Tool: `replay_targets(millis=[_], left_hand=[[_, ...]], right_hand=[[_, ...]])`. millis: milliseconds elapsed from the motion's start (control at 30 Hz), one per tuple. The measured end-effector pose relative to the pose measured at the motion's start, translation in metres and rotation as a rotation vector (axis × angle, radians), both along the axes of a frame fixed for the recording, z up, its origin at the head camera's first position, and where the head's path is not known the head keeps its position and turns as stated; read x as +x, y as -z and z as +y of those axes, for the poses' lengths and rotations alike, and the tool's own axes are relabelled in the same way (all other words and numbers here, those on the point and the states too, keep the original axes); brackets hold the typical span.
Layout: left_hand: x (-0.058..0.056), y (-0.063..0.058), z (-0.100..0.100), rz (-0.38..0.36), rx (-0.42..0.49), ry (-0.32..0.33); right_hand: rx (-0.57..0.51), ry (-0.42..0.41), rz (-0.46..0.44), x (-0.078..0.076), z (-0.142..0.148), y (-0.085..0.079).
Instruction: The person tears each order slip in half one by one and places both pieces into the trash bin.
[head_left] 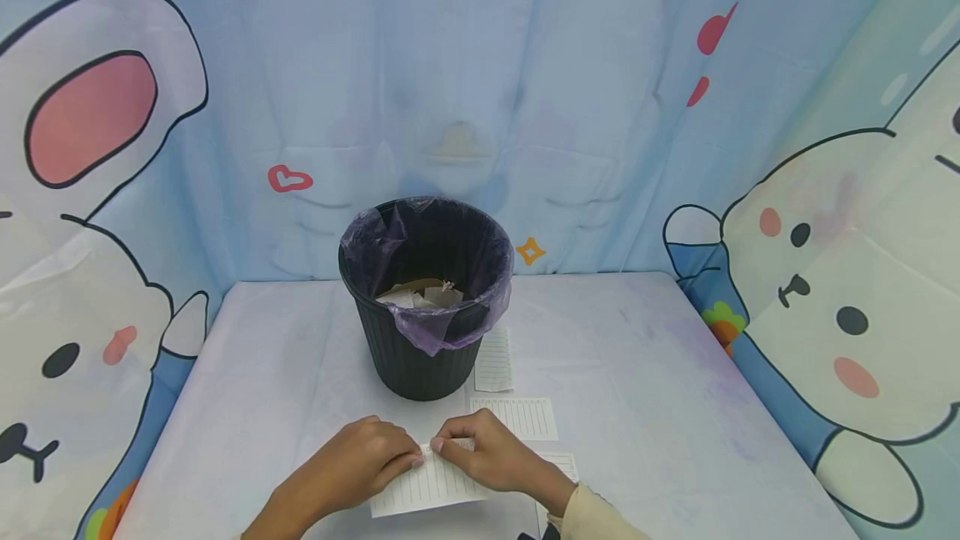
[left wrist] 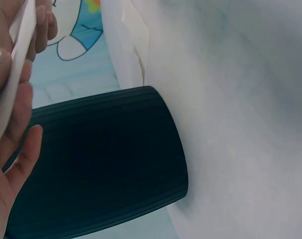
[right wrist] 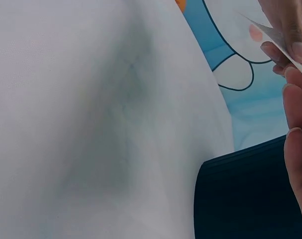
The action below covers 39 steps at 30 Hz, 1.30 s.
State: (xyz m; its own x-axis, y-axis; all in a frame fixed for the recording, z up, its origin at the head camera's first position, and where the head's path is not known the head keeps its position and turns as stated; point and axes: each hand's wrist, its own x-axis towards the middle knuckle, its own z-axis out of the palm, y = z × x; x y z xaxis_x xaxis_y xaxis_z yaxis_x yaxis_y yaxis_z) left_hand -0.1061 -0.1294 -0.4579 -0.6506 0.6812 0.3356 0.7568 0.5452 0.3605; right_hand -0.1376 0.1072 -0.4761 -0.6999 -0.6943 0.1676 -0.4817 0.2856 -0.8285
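Observation:
Between both hands, a white lined sheet of paper [head_left: 431, 486] hangs in front of the bin, tilted. My left hand [head_left: 367, 458] pinches its upper edge between thumb and fingers. The right hand [head_left: 498, 452] grips the same edge a short way to the right, with thumb and forefinger. Seen in the left wrist view, the sheet [left wrist: 17, 74] is nearly edge-on, held up off the table. A corner of the sheet [right wrist: 275, 36] shows in the right wrist view, pinched by the left hand [right wrist: 290, 30] at the top right.
Behind the hands stands a black ribbed bin [head_left: 420, 357] with a purple liner [head_left: 480, 319] and paper scraps [head_left: 420, 297] inside. Lined sheets lie beside it, one by its base [head_left: 492, 367], another sheet [head_left: 517, 419] nearer, and one [head_left: 561, 464] partly under the right arm. A patterned curtain [head_left: 585, 190] hangs behind.

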Motion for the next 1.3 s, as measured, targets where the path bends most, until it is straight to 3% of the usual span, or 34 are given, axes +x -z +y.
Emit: replay_targets(millis=[300,600,733,1000,1300], left_hand=[[0.000,-0.002,-0.003,-0.022,-0.016,-0.008],[0.000,-0.002,-0.003,0.153,0.038,0.002],[0.001,-0.005,-0.002,0.176,0.039,-0.004],[0.002,-0.006,0.000,0.180,0.048,-0.035],[0.002,-0.006,-0.002,0.171,0.033,-0.059]], right_hand=[[0.001,-0.001,0.019,-0.001,0.002,-0.001],[-0.025,0.022,0.018,-0.002,0.002,-0.003],[-0.036,0.036,0.010,-0.002,0.001,-0.004],[-0.014,0.084,-0.024,-0.001,0.002,-0.009],[-0.020,0.091,0.011,-0.002,0.004,-0.013]])
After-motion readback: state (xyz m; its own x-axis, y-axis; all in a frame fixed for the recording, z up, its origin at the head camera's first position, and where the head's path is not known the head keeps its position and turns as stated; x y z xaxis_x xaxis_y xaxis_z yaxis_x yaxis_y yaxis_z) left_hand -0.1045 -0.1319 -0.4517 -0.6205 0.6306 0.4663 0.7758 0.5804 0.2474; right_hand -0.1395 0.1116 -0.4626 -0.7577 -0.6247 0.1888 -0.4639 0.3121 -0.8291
